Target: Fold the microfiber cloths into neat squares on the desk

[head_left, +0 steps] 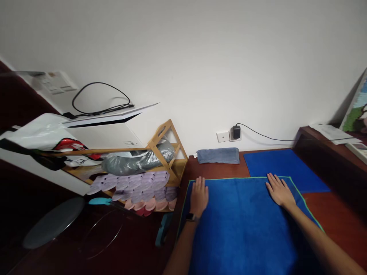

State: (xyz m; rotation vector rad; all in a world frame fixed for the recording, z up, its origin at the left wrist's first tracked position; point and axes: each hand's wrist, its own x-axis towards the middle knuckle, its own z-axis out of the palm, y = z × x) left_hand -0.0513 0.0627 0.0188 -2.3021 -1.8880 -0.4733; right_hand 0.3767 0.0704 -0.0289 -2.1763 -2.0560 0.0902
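Note:
A large blue cloth with a bright green edge lies spread over a reddish-brown tabletop. My left hand rests flat on its far left corner area, fingers stretched forward; a dark watch is on that wrist. Toward the far right corner, my right hand lies flat with fingers slightly spread. Neither hand grips anything. Behind the cloth, a folded grey-blue towel lies by the wall. A second, plain blue cloth or mat sits at the back right, partly under the large one.
Left of the table stands a wooden rack with lilac and pink slippers, a plastic-wrapped bundle and a white box. A black charger is plugged into the wall, its cable running right. A raised brown ledge borders the right side.

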